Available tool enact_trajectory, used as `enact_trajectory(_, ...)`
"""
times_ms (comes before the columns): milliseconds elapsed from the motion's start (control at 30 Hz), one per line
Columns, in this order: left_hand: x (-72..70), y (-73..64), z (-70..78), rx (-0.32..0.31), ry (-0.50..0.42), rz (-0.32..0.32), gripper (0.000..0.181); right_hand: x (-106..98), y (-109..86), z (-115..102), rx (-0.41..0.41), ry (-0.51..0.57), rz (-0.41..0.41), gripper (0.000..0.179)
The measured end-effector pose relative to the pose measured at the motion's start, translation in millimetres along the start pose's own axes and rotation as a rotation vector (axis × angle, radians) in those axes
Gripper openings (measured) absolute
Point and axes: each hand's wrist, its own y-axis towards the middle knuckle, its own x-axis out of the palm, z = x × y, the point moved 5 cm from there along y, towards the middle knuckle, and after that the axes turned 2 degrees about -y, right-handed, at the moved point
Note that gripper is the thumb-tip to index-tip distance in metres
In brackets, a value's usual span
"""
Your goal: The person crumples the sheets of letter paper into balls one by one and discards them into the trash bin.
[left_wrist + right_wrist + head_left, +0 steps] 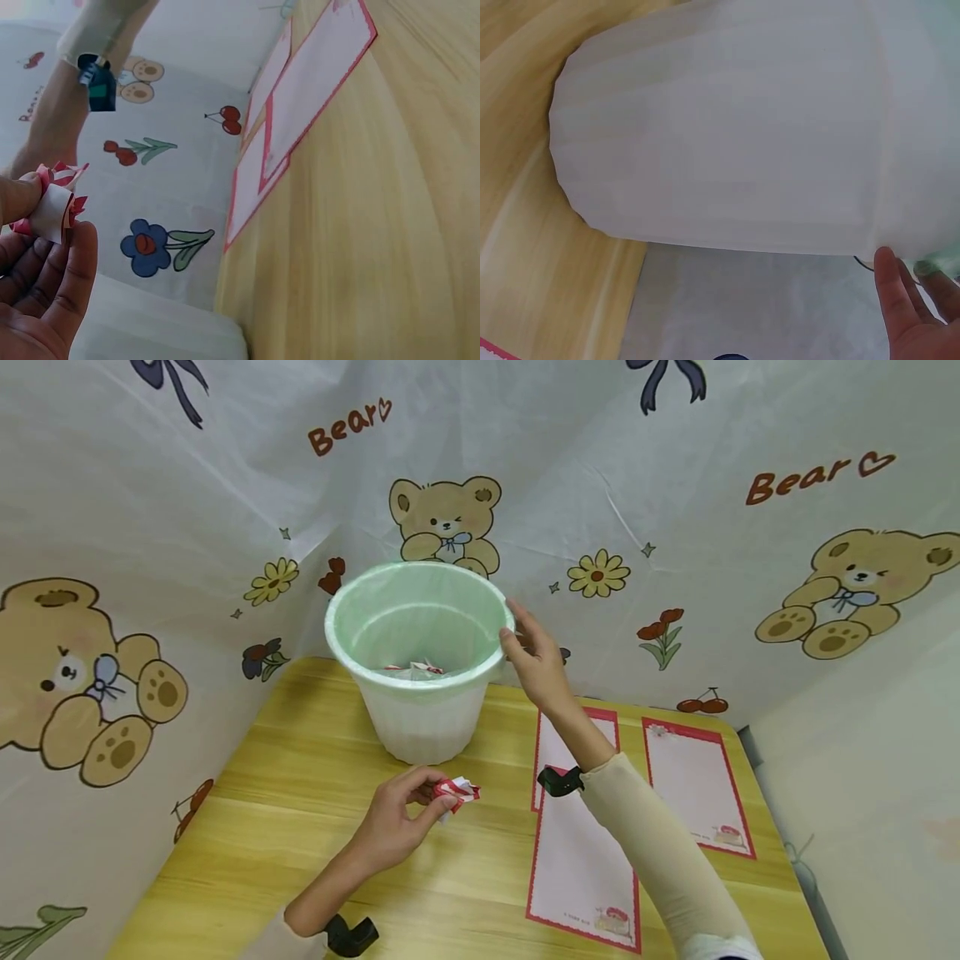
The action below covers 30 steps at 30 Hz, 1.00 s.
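My left hand (393, 817) pinches a crumpled piece of red-and-white paper (457, 792) between thumb and fingers, in front of the bin and above the table. In the left wrist view the crumpled paper (56, 202) shows a plain white fold and red edges. A white trash bin (423, 722) with a pale green liner stands upright at the back of the table. Several red-and-white scraps (416, 671) lie at its bottom. My right hand (536, 664) grips the bin's right rim, thumb over the edge; in the right wrist view its fingers (896, 292) touch the bin's outer side.
Sheets of paper with red borders (585, 868) lie on the right of the wooden table (300, 827), two of them overlapping under my right forearm. Another sheet (697, 785) lies farther right. A bear-printed cloth (540, 485) hangs behind and beside the table.
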Motion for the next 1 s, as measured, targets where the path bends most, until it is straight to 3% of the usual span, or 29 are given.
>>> enact_trajectory(200,-18.0,7.6,25.0,0.049,0.007,-0.005,0.019,0,0.5,0,0.009,0.024,-0.015,0.056)
enact_trajectory(567,-58.3,33.1,68.2,0.16,0.134,0.037,0.029,0,0.1,0,0.038,0.033,-0.01,0.057)
enact_trajectory(800,-83.1,58.8,90.2,0.255,0.219,0.054,0.033,0,2.0,2,0.061,0.057,-0.004,0.057)
enact_trajectory(1000,-102.3,81.1,112.0,0.37,0.189,0.108,0.032,-1,-0.2,1,0.073,0.065,-0.005,0.06)
